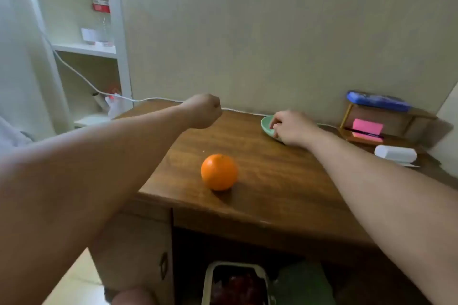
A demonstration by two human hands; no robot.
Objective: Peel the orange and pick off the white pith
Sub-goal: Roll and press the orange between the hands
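A whole unpeeled orange (219,172) sits on the wooden desk (272,181) near its front edge. My left hand (202,110) hovers above the desk's far left part, fingers curled into a fist that holds nothing. My right hand (291,127) is at the back of the desk and grips the rim of a pale green bowl (266,125), which it mostly covers. Both hands are well behind the orange and apart from it.
A white cable (148,99) runs along the desk's back edge. At the right stand a small wooden rack (386,119) with pink notes and a blue case, and a white box (395,153). A bin (235,282) sits under the desk. White shelves (86,48) stand at left.
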